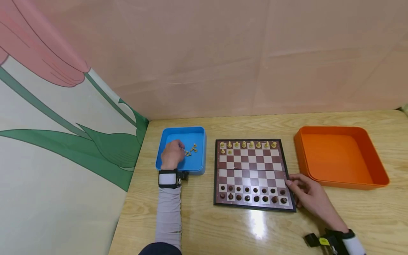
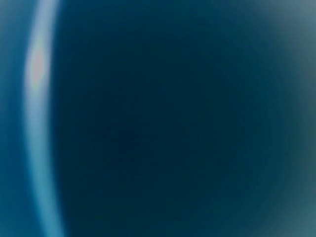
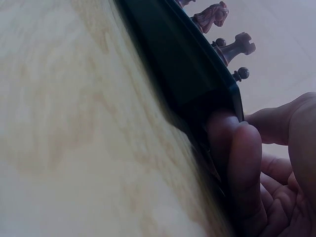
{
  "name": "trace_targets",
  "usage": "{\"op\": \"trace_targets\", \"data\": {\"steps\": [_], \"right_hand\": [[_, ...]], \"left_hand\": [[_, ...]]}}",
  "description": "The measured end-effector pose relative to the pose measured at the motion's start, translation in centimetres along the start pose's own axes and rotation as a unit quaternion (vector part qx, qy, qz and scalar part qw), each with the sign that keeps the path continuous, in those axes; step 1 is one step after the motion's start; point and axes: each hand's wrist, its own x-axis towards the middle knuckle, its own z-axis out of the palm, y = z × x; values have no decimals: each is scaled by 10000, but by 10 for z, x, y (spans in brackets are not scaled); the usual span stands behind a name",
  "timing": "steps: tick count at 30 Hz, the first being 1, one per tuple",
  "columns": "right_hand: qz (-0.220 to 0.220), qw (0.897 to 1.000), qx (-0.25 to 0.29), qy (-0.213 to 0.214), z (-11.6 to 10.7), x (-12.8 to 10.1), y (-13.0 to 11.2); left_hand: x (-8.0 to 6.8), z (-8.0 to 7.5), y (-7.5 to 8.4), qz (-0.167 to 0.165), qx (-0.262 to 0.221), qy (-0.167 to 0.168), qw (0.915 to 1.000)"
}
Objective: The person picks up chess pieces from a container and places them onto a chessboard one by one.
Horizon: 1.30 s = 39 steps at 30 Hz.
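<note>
My left hand (image 1: 173,154) reaches down into the blue tray (image 1: 204,166), beside a few small pale yellow chess pieces (image 1: 192,149). Its fingertips are mostly hidden, so whether they hold a piece cannot be told. The left wrist view is only a dark blue blur. A chessboard (image 1: 248,174) lies flat in the middle. At its right edge my right hand (image 1: 307,193) grips the rim, thumb on top and fingers against the side, as the right wrist view also shows. Pale pieces (image 1: 244,144) stand along the far side, dark pieces (image 1: 256,199) in two rows nearest me.
An orange tray (image 1: 341,152) with nothing visible in it stands right of the board, close to my right hand. The wooden table (image 1: 255,233) meets a pinkish cloth backdrop (image 1: 204,71) behind, and a flower-printed sheet (image 1: 79,177) hangs at the left.
</note>
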Motion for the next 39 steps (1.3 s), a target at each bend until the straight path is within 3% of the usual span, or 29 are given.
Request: {"op": "trace_targets", "data": {"steps": [25,34,39], "right_hand": [[20,10000,22,-12,0,0,0],[47,10000,36,11,-1,1,-2],[100,9999,16,-19,-1,0,-4]], "left_hand": [[-1,0,-1,112,-117,367,9992],[-5,-1,5,346,-168,490,9981],[-7,-2,10,650,-225,678,9953]]}}
